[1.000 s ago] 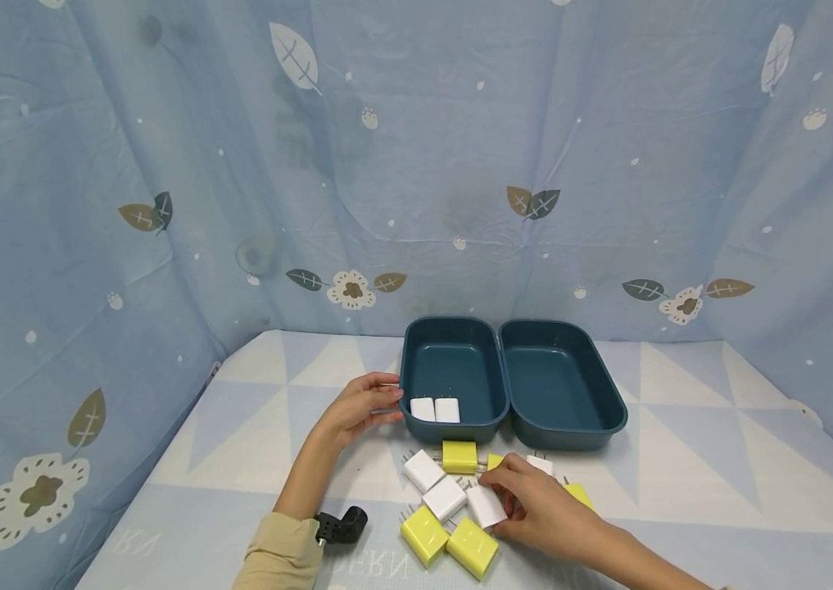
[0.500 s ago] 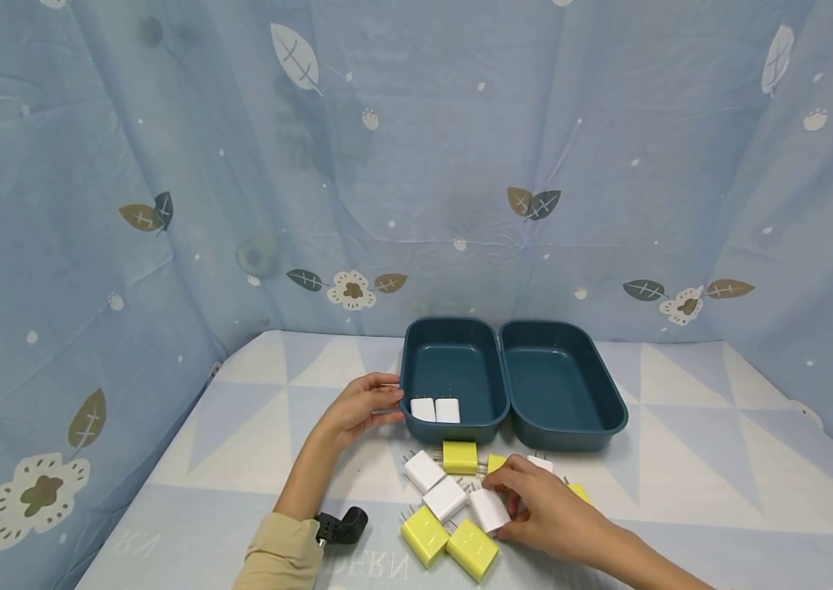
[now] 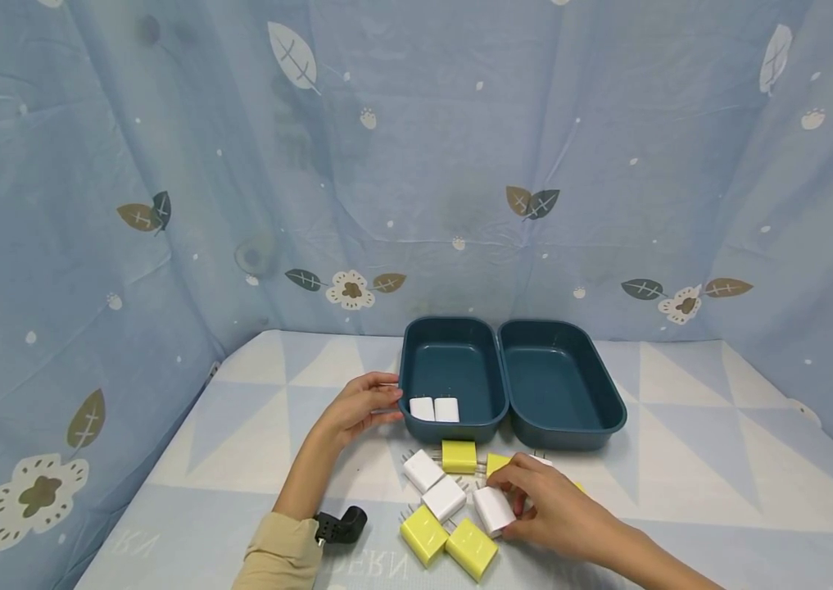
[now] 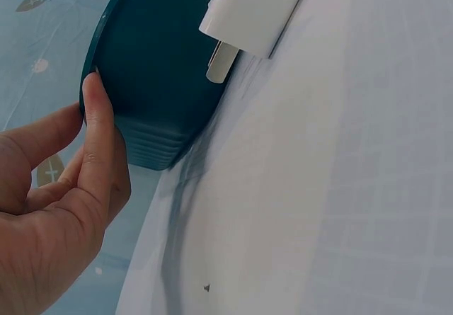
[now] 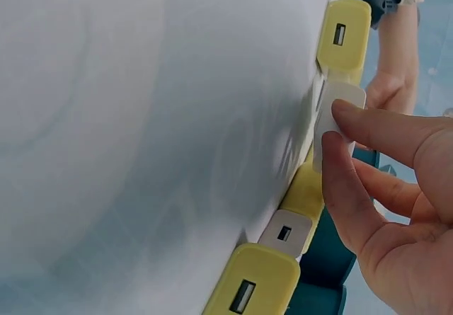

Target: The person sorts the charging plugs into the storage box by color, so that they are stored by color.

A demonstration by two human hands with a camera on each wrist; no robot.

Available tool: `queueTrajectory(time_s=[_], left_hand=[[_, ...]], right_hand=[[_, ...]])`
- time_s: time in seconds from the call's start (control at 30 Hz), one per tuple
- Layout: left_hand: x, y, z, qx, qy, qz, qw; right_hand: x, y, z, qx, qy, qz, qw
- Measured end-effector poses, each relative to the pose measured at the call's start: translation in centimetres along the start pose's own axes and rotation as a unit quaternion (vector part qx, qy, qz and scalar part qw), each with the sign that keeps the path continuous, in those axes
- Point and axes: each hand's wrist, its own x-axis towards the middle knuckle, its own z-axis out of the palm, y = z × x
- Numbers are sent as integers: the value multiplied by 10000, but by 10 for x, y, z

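My left hand (image 3: 363, 407) touches the outer left side of the left dark teal box (image 3: 451, 433), its fingertips at the rim. In the left wrist view these fingers (image 4: 98, 127) are fairly straight against the wall. Two white chargers (image 3: 446, 410) lie inside this box at its near end. With thumb and fingertips my right hand (image 3: 552, 508) pinches a white USB wall charger (image 3: 493, 510), its prongs pointing away. Next to it are two more white chargers (image 3: 445, 497) and two yellow chargers (image 3: 423, 534). In the right wrist view a yellow charger (image 5: 345, 35) stands just beyond the held one.
A second teal box (image 3: 569, 434) stands right against the first. Before the boxes lie another yellow charger (image 3: 459, 456) and several partly hidden ones around the right hand. A patterned cloth (image 3: 711, 459) covers the table, and a blue curtain (image 3: 460, 164) hangs behind.
My right hand has shifted slightly to the right with the white charger, widening the gap to the white charger on its left. The left hand stays at the box.
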Motion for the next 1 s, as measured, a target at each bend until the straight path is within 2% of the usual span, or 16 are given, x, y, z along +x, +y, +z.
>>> queueTrajectory(time_s=[0.57, 1.0], left_hand=[[1, -1, -2, 3, -45, -8, 10000], [2, -2, -2, 5, -22, 1, 10000]], right_hand=[[-5, -4, -8, -21, 102, 70, 9999], [-8, -6, -25, 171, 293, -9, 9994]])
